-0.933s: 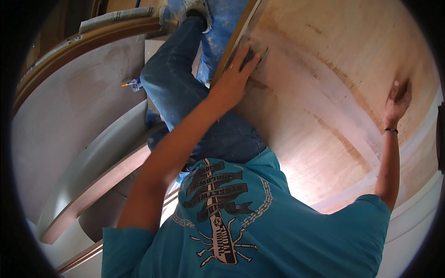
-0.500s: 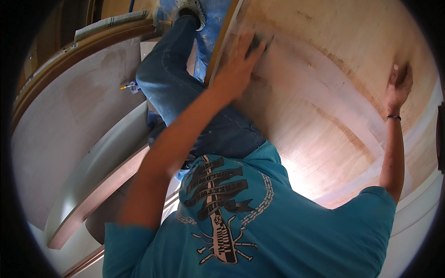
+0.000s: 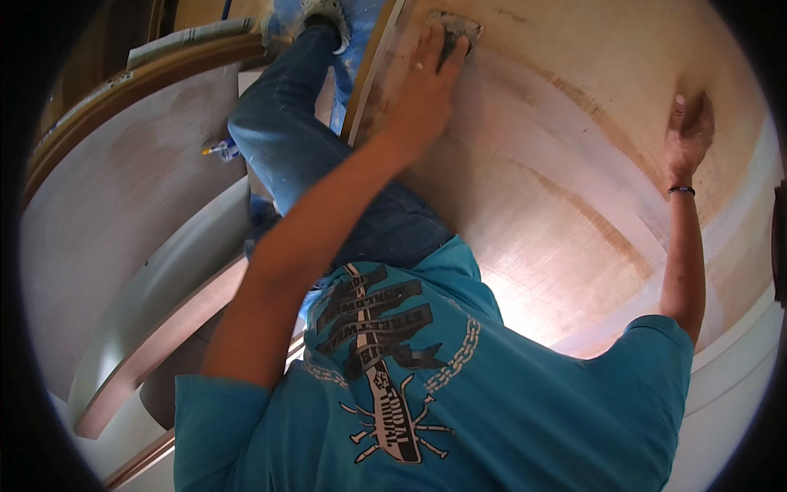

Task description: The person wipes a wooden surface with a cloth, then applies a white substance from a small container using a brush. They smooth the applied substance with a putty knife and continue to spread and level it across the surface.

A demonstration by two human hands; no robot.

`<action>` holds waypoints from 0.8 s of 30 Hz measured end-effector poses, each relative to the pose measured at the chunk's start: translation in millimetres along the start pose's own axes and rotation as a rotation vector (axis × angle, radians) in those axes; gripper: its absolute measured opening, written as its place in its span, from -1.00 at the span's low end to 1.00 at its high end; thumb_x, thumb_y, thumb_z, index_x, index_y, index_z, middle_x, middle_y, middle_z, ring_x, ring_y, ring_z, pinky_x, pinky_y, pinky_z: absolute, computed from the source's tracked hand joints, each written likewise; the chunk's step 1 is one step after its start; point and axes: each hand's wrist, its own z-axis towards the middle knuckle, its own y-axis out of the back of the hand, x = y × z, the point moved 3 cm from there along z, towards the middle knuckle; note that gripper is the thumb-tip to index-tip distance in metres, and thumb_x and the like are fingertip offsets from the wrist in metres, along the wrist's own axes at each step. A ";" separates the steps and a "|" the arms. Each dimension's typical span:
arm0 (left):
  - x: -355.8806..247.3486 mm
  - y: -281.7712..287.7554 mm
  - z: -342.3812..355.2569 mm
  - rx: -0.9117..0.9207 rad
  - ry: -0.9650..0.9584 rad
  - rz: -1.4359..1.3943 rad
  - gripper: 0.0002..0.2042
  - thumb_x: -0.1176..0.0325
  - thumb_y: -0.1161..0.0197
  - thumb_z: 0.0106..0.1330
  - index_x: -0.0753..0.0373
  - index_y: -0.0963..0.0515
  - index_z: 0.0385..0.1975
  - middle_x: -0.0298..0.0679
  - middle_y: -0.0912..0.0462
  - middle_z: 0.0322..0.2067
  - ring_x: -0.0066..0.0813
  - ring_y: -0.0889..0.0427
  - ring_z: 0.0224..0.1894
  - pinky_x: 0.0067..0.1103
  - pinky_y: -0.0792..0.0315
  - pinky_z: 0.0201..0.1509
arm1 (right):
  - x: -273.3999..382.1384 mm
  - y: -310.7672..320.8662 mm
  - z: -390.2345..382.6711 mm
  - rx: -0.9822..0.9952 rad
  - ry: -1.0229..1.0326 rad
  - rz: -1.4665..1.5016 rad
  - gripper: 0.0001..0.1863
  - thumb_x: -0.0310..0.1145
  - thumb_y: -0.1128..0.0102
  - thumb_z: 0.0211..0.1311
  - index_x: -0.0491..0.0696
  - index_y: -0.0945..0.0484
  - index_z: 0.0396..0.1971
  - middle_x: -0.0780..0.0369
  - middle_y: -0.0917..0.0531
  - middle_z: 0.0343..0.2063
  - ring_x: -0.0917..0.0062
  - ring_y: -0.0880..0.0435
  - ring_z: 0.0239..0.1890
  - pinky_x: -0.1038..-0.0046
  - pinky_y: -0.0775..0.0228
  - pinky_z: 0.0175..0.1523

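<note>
My left hand [image 3: 426, 94] presses its fingers onto a dark, worn, roughly rectangular sanding pad [image 3: 459, 29], flat against a large curved wooden panel [image 3: 525, 205]. A pale whitish filled band runs across this panel, with brownish patches along its edges. To the right, my right hand [image 3: 690, 135], with a dark band at the wrist, rests on the same panel. It is open, its thumb pointing up and its other fingers partly lost in dark shadow. No tool shows in it.
My jeans-clad leg [image 3: 283, 139] stretches beside the panel's wooden edge [image 3: 370, 70] over blue floor covering [image 3: 354, 53]. At left are another curved panel [image 3: 106, 180] with a wooden rim, a curved wooden strip [image 3: 156, 357], and a small yellow-tipped item [image 3: 220, 150].
My left hand and the sanding pad have slid up along the panel, and the pad shows more clearly. My right hand sits slightly higher and further left in view, which has shifted a little.
</note>
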 end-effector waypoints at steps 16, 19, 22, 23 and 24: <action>-64.2 75.5 -0.1 0.180 0.430 -1.654 -0.59 0.41 -0.42 0.40 0.39 -0.54 0.19 -0.18 -0.71 -0.05 -0.45 -0.74 -0.06 -0.50 -0.66 0.02 | -56.7 -6.1 -1.8 -0.033 -0.094 0.048 -0.26 0.07 -0.17 0.50 -0.26 -0.39 0.37 -0.06 -0.46 0.36 0.13 -0.39 0.43 0.17 -0.12 0.55; -50.2 106.1 -18.9 0.176 0.438 -1.648 -0.63 0.43 -0.44 0.37 0.44 -0.57 0.10 -0.13 -0.71 -0.08 -0.41 -0.74 -0.06 -0.46 -0.67 0.01 | 22.3 -21.4 -1.8 0.001 -0.035 0.565 -0.39 -0.07 -0.05 0.60 -0.22 -0.36 0.41 0.02 -0.45 0.39 0.27 -0.39 0.45 0.22 -0.15 0.55; -44.1 127.3 -21.1 0.294 0.369 -1.568 -0.64 0.41 -0.46 0.36 0.40 -0.56 0.08 -0.12 -0.68 0.00 -0.41 -0.71 0.02 -0.47 -0.63 0.13 | 221.5 17.0 -37.0 0.599 -0.112 1.486 -0.27 -0.15 -0.12 0.54 -0.13 -0.11 0.54 0.04 -0.40 0.43 0.26 -0.44 0.42 0.24 -0.31 0.49; -44.3 125.7 -15.3 0.330 0.343 -1.493 -0.64 0.41 -0.47 0.35 0.38 -0.57 0.07 -0.13 -0.68 0.01 -0.40 -0.70 0.03 -0.47 -0.63 0.13 | 277.0 34.7 -50.9 0.885 -0.170 1.750 -0.21 -0.18 -0.14 0.52 -0.10 -0.02 0.58 0.05 -0.39 0.45 0.26 -0.46 0.41 0.24 -0.36 0.47; -50.8 122.0 -9.0 0.386 0.304 -1.427 -0.64 0.40 -0.48 0.34 0.36 -0.57 0.07 -0.13 -0.67 0.02 -0.40 -0.69 0.05 -0.47 -0.62 0.13 | 289.3 37.0 -65.3 1.067 -0.293 1.981 -0.20 -0.11 -0.18 0.51 -0.05 -0.06 0.59 0.03 -0.39 0.43 0.20 -0.46 0.41 0.08 -0.39 0.44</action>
